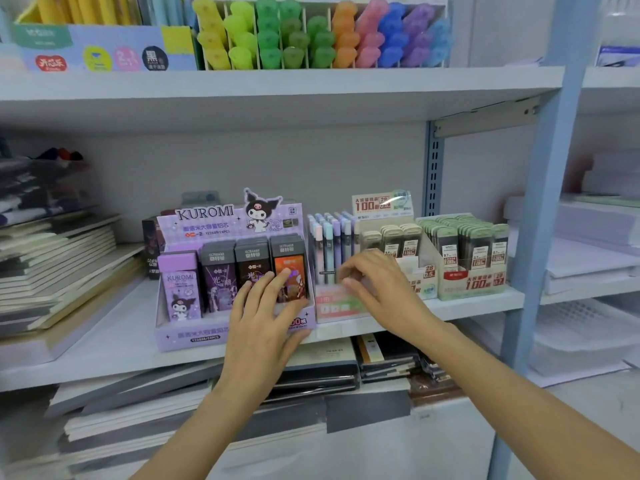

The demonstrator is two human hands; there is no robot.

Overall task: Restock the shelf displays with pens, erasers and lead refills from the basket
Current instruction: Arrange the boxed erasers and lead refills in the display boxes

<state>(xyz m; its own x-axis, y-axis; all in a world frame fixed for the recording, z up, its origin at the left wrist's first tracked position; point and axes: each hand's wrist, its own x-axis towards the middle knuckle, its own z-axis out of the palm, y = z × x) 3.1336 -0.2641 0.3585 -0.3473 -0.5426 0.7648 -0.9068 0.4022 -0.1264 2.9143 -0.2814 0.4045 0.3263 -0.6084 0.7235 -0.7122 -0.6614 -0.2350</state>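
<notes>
One purple cardboard display box (194, 336) of slim plastic lead-refill cases (218, 275), judged light, stiff, slick-faced and best gripped by its side walls, is pressed beneath the spread straight fingers of the left hand (266, 317); those of the right hand (377, 282) are curled in front of pastel pens (325, 244), grip undeterminable.

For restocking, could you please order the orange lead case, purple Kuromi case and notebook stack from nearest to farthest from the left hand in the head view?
1. orange lead case, at the fingertips of the left hand.
2. purple Kuromi case, farther left.
3. notebook stack, far left.
</notes>
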